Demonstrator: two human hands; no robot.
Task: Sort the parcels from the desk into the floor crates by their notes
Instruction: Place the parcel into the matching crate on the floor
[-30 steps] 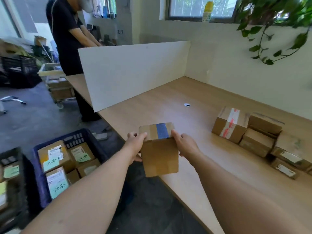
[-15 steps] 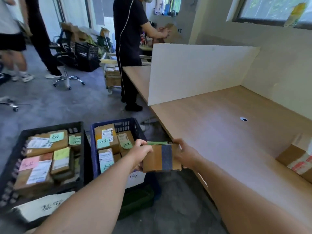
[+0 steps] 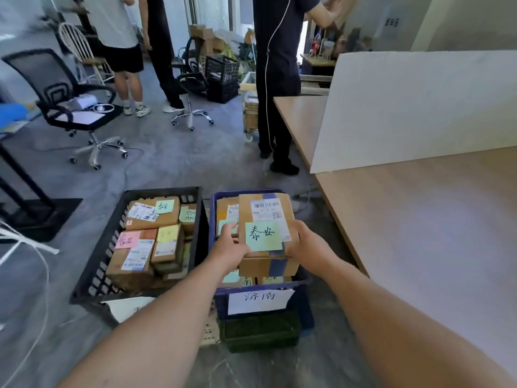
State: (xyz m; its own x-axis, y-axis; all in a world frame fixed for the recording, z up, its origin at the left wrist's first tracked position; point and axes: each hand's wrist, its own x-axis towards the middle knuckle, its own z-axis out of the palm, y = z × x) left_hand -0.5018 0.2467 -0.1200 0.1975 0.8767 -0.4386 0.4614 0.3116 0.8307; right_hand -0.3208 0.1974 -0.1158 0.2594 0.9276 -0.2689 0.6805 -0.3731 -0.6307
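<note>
I hold a brown cardboard parcel point(image 3: 265, 217) with a white shipping label and a green note reading 泰安, tilted so its top faces me. My left hand point(image 3: 228, 249) grips its left side and my right hand point(image 3: 306, 245) grips its right side. The parcel hangs above the blue crate point(image 3: 223, 299), whose front carries a white sign reading 济南. To the left stands the black crate point(image 3: 95, 273), filled with several parcels bearing green, pink and yellow notes; its front sign is partly hidden by my left arm.
The wooden desk point(image 3: 433, 219) runs along the right with a white divider board point(image 3: 419, 107). A person in black point(image 3: 277, 79) stands at the desk's far end. Two more people, office chairs point(image 3: 70, 102) and another black crate point(image 3: 221, 79) are farther back.
I turned left from the desk toward the floor crates. The parcel moved from over the desk edge to above the blue crate and tipped up, showing its green note.
</note>
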